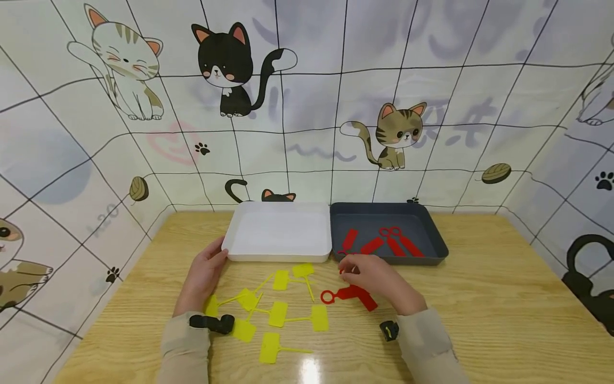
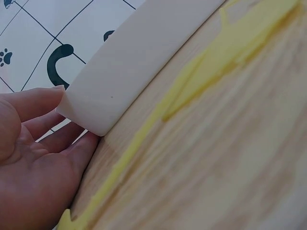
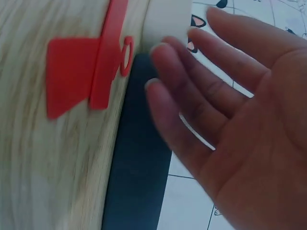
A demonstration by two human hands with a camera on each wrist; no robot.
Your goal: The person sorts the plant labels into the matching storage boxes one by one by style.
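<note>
Red flat plastic tags with ring ends [image 1: 368, 301] lie overlapped on the wooden table [image 1: 489, 320], before the dark grey rectangular tray [image 1: 366, 217]; more red tags [image 1: 410, 245] lie inside it. Right hand [image 1: 371, 273]: fingers extended, apparently empty, though fingertips partly hide a red ring. Left hand [image 1: 203, 271]: gripping the white rectangular tray [image 1: 280, 232] at its near-left corner. Yellow stemmed tags [image 1: 319, 318] lie nearby. Recommended: separate overlapping red tags, pinch one at a time, clear the rim.
</note>
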